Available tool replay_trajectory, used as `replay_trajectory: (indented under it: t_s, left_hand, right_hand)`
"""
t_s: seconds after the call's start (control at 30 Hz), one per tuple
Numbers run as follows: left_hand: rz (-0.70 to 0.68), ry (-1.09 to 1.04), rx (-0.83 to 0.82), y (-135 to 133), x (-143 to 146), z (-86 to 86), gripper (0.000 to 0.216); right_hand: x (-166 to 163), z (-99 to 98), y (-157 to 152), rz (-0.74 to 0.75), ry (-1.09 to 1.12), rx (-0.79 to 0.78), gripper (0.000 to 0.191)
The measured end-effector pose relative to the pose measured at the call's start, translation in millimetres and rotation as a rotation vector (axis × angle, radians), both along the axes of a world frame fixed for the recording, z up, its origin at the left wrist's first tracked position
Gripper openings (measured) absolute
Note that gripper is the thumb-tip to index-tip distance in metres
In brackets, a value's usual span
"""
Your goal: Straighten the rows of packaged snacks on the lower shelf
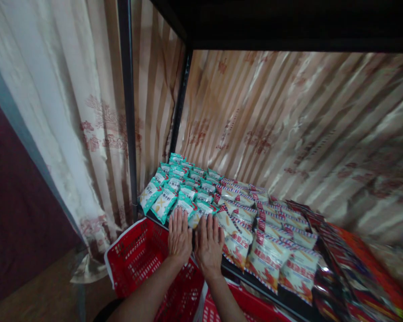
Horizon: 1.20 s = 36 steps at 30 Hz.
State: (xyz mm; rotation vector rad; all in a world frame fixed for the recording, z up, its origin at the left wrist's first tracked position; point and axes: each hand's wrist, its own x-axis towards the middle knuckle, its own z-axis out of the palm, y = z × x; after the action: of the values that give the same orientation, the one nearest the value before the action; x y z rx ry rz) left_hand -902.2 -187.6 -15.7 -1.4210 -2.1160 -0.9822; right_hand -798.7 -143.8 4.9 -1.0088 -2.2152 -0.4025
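My left hand [179,235] lies flat, fingers stretched forward, over the front of a green-and-white snack bag [184,205] at the shelf's front edge. Beside it, my right hand [208,241] rests the same way against another green snack bag [203,209], its fingertips covering the lower part. Neither hand grips anything that I can see. More green bags [174,182] stand in rows behind. Close to the right hand begin rows of white bags with red and blue striped tops [237,239].
A red plastic basket [137,250] stands below the shelf edge on the left, another red basket [245,304] at the bottom. Dark and orange packets [362,259] lie farther right. A black post [129,112] rises at left; patterned curtains [272,116] hang behind.
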Motion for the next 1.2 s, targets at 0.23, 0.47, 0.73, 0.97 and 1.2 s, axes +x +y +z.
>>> replay_trajectory:
  t_s: [0.23, 0.47, 0.73, 0.97, 1.2]
  left_hand:
    - [0.048, 0.020, 0.060, 2.7, 3.8, 1.8, 0.058]
    - [0.222, -0.067, 0.190, -0.7, -41.6, 28.0, 0.054]
    - [0.178, -0.165, 0.122, -2.0, -68.7, 17.9, 0.052]
    - [0.095, -0.083, 0.244, -11.8, -51.4, 37.7, 0.056]
    - [-0.332, 0.023, 0.204, -17.9, 11.6, 41.6, 0.061]
  right_hand:
    - [7.5, 8.2, -0.8, 0.070, -0.032, 0.042, 0.068]
    - [10.2, 13.1, 4.8, 0.094, -0.109, 0.043, 0.061]
    - [17.6, 21.6, 0.2, 0.117, -0.148, 0.027, 0.060]
    - [50.5, 21.2, -6.7, -0.013, -0.025, 0.008, 0.063]
    - [52.0, 28.9, -0.2, 0.003, 0.048, -0.109, 0.056]
